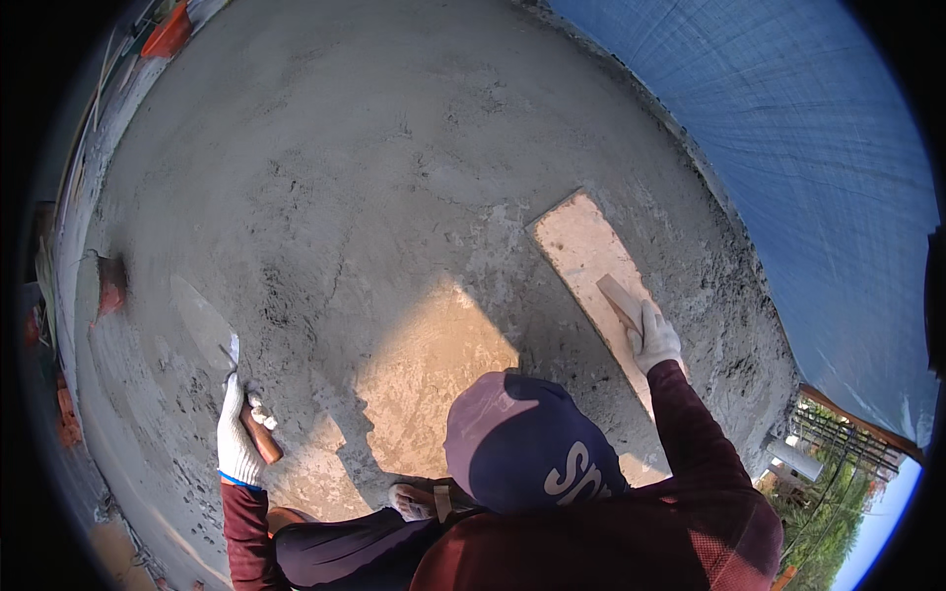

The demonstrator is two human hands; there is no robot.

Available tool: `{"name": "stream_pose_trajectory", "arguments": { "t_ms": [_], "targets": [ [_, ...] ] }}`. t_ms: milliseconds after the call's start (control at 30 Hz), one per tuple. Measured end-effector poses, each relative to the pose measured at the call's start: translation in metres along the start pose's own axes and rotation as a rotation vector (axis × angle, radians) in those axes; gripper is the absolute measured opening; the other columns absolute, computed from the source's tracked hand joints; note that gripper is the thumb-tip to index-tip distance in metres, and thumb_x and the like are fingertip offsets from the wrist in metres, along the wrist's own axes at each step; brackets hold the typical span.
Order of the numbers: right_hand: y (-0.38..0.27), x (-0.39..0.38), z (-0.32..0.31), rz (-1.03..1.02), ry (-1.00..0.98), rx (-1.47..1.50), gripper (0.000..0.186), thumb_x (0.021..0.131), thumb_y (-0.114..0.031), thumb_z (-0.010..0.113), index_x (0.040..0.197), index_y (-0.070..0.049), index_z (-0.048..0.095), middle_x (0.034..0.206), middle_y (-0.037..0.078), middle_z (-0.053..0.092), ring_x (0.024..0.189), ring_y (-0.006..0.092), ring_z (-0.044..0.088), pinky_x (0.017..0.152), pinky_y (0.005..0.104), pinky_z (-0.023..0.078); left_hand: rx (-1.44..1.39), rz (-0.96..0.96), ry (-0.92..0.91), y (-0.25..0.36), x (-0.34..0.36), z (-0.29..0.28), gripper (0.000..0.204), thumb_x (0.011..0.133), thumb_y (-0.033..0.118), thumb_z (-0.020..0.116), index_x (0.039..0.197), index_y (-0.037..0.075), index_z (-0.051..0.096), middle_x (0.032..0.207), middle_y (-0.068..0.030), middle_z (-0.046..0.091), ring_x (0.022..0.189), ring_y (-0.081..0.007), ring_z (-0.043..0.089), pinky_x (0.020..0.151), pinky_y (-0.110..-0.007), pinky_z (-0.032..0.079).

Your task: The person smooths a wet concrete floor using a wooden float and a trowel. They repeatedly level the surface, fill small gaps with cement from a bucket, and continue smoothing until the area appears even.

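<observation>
At the lower left, my left hand (239, 441), in a white knit glove with a blue cuff, is closed round the brown wooden handle of a trowel (204, 320). Its grey blade points away from me, and the blade's outline blends into the mortar. My right hand (655, 341), also gloved, grips the raised handle of a long rectangular float (581, 244). The pale float lies slanted on the grey mortar surface (394, 158), its far end up and to the left. My right forearm covers part of its near end.
A blue tarp (788, 148) borders the mortar on the right. An orange container (168, 32) stands at the far left, with bricks (67, 414) along the left edge. A pale pipe (794, 459) juts out at the lower right. A purple cap (522, 433) blocks the lower middle, beside a foot (414, 500).
</observation>
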State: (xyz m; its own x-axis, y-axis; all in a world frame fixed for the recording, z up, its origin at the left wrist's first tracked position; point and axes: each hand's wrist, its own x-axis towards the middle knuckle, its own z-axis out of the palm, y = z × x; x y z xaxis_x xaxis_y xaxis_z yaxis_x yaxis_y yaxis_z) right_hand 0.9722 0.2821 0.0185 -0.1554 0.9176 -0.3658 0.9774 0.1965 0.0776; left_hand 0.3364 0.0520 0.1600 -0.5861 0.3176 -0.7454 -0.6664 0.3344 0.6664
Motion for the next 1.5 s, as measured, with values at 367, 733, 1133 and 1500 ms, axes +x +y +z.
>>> {"name": "stream_pose_trajectory", "arguments": {
  "t_ms": [367, 733, 1133, 1500],
  "targets": [
    [-0.119, 0.355, -0.096, 0.008, 0.276, 0.243, 0.069, 0.1, -0.036, 0.064, 0.158, -0.017, 0.031, 0.132, 0.03, 0.065, 0.116, 0.0475, 0.068, 0.096, 0.0564, 0.056, -0.052, 0.298, 0.054, 0.021, -0.068, -0.006, 0.028, 0.11, 0.038, 0.06, 0.115, 0.012, 0.067, 0.086, 0.0028, 0.063, 0.063, -0.0071, 0.056, 0.054, -0.025, 0.046],
    [-0.151, 0.213, -0.09, -0.197, 0.081, 0.174, 0.079, 0.095, -0.03, 0.071, 0.165, -0.027, 0.035, 0.14, 0.02, 0.064, 0.126, 0.037, 0.065, 0.107, 0.0483, 0.053, 0.026, 0.289, 0.076, 0.001, -0.082, 0.001, 0.025, 0.11, 0.027, 0.058, 0.118, 0.004, 0.066, 0.092, 0.0009, 0.063, 0.075, -0.0073, 0.054, 0.066, -0.024, 0.044],
    [-0.282, 0.165, -0.081, -0.694, -0.099, 0.137, 0.072, 0.098, -0.032, 0.067, 0.163, -0.034, 0.037, 0.122, 0.021, 0.068, 0.113, 0.0384, 0.069, 0.097, 0.051, 0.057, 0.011, 0.334, 0.088, 0.005, -0.089, -0.02, 0.028, 0.111, 0.031, 0.058, 0.122, 0.007, 0.066, 0.095, 0.0, 0.065, 0.074, -0.0079, 0.058, 0.064, -0.025, 0.049],
    [-0.428, 0.292, -0.112, -0.66, 0.102, 0.208, 0.065, 0.099, -0.026, 0.063, 0.159, -0.024, 0.039, 0.121, 0.023, 0.07, 0.113, 0.0412, 0.07, 0.095, 0.0529, 0.056, 0.129, 0.43, 0.294, -0.034, -0.138, -0.053, 0.032, 0.111, 0.028, 0.059, 0.132, 0.005, 0.068, 0.118, -0.0015, 0.07, 0.102, -0.0093, 0.063, 0.089, -0.026, 0.05]
  ]
}}
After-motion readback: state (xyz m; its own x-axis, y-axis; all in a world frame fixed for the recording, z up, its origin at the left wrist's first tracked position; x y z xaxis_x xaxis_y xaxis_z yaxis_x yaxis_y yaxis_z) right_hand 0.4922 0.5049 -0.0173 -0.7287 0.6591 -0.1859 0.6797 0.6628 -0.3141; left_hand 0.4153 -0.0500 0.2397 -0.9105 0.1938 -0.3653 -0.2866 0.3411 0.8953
